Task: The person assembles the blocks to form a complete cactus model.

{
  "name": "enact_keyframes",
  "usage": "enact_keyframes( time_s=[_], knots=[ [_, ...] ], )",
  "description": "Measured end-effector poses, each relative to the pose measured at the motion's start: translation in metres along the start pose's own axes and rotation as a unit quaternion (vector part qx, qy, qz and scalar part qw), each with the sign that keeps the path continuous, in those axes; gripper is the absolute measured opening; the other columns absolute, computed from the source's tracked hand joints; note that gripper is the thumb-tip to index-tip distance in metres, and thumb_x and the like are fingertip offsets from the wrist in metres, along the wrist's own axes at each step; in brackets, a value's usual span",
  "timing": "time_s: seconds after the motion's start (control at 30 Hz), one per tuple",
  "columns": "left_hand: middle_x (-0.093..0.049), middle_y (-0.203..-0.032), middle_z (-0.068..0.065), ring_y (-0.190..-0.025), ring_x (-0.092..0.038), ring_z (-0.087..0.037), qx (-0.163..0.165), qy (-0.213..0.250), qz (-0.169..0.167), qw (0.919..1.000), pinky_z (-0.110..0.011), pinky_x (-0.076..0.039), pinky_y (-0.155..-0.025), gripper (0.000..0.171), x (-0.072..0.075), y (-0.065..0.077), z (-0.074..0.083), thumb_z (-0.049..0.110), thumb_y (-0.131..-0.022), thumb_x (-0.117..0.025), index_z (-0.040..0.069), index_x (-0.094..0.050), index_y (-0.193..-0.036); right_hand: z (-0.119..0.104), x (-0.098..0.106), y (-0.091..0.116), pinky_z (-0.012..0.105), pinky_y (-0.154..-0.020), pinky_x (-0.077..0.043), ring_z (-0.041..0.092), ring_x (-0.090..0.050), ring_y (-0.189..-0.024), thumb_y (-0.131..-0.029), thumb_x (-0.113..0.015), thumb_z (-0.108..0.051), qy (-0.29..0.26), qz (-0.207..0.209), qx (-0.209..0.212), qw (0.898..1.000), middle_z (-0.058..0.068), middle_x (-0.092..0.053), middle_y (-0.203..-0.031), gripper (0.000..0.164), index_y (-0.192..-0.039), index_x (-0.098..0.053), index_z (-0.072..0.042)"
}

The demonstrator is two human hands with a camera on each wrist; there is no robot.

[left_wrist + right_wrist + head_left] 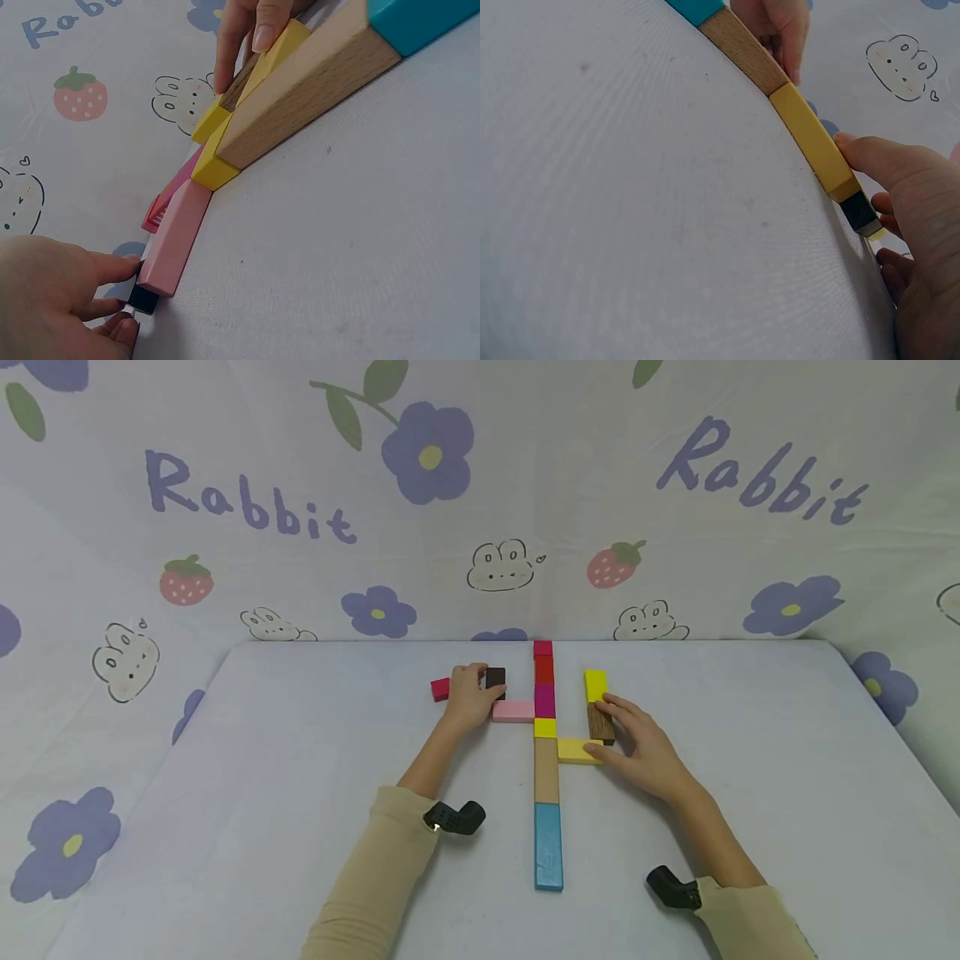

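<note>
With curled fingers my left hand [468, 700] pinches a black block [496, 678], thumb at its lower right edge. That block stands just behind the outer end of a pink block [513, 712]. Left of the same hand lies a small red block [439, 690], partly covered by the fingers. My right hand [647, 752] has its fingers extended: the thumb touches a pale yellow block [573, 751], while the forefinger reaches to the joint between a bright yellow block [596, 683] and a dark brown wood-grain block [599, 720].
A straight column runs down the table's middle: a crimson block [543, 648], a red block [543, 670], a magenta block [544, 702], a small yellow block [545, 727], a tan wooden block [546, 770] and a blue block [548, 847]. A printed cloth [577, 460] hangs behind the table.
</note>
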State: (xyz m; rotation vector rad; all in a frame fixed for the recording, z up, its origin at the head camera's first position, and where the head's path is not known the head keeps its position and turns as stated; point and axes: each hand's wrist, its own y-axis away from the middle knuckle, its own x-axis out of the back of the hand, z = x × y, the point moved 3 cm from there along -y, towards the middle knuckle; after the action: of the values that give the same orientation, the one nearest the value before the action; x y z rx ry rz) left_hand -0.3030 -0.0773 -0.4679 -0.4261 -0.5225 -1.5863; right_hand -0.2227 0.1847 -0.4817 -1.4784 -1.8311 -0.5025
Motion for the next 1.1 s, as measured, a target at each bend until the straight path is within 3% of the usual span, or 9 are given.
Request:
enact_keyframes(
  time_s=[0.73, 0.9, 1.1],
  knots=[
    [-0.048, -0.148, -0.026, -0.133, -0.050, -0.036, 0.009, 0.006, 0.001, 0.9999, -0.046, -0.047, -0.117, 0.057, 0.005, 0.004, 0.002, 0.018, -0.106, -0.064, -0.004, -0.045, -0.155, -0.002, 0.000, 0.000, 0.070, -0.121, -0.029, 0.049, -0.033, -0.152, -0.095, -0.074, -0.027, 0.002, -0.001, -0.002, 1.000, 0.025, -0.041, -0.163, 0.069, -0.153, -0.050, 0.002],
    [-0.048, -0.144, -0.029, -0.129, -0.056, -0.041, -0.016, 0.030, 0.021, 0.9992, -0.047, -0.050, -0.113, 0.055, 0.019, 0.007, 0.004, 0.014, -0.103, -0.067, -0.007, -0.049, -0.151, -0.002, 0.001, 0.000, 0.070, -0.121, -0.029, 0.049, -0.033, -0.152, -0.094, -0.074, -0.027, -0.001, -0.001, -0.001, 1.000, 0.026, -0.040, -0.163, 0.069, -0.152, -0.050, 0.002],
    [-0.054, -0.134, -0.030, -0.122, -0.058, -0.044, -0.060, 0.049, 0.079, 0.9939, -0.048, -0.052, -0.107, 0.051, 0.040, 0.012, 0.001, 0.006, -0.099, -0.072, -0.010, -0.056, -0.144, -0.003, 0.001, 0.001, 0.070, -0.121, -0.029, 0.048, -0.033, -0.153, -0.095, -0.075, -0.026, -0.003, -0.001, -0.001, 1.000, 0.025, -0.040, -0.164, 0.069, -0.153, -0.050, 0.002]
  ],
)
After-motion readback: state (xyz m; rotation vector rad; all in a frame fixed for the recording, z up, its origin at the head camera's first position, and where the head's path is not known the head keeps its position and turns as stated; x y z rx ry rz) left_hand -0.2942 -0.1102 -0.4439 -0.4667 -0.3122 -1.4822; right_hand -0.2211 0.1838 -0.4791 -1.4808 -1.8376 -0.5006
